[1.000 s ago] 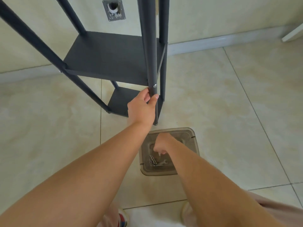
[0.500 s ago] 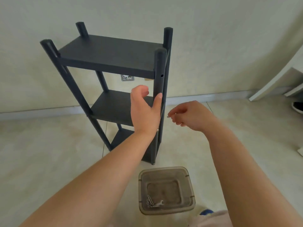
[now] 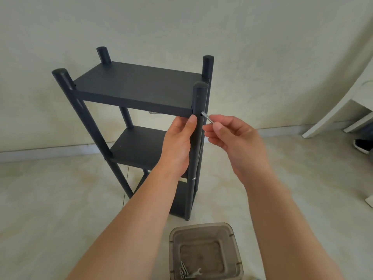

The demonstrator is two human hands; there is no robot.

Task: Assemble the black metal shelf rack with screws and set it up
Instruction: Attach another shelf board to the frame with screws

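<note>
A black metal shelf rack (image 3: 139, 85) stands upright on the tiled floor with three shelves on four round posts. My left hand (image 3: 179, 142) grips the near right post (image 3: 198, 98) just under the top shelf, thumb against the post. My right hand (image 3: 232, 136) pinches a silver screw (image 3: 207, 117) between thumb and forefinger. The screw's tip sits at the hole in that post, level with the top shelf's edge.
A translucent grey plastic box (image 3: 205, 251) lies on the floor near my feet, holding several screws (image 3: 182, 269) and a small wrench (image 3: 194, 273). White furniture (image 3: 339, 110) leans at the right wall, with a dark shoe (image 3: 363, 146) beneath it.
My right hand rose out of the box with a screw and brought it to the post's upper hole. My left hand slid up the post to just under the top shelf.
</note>
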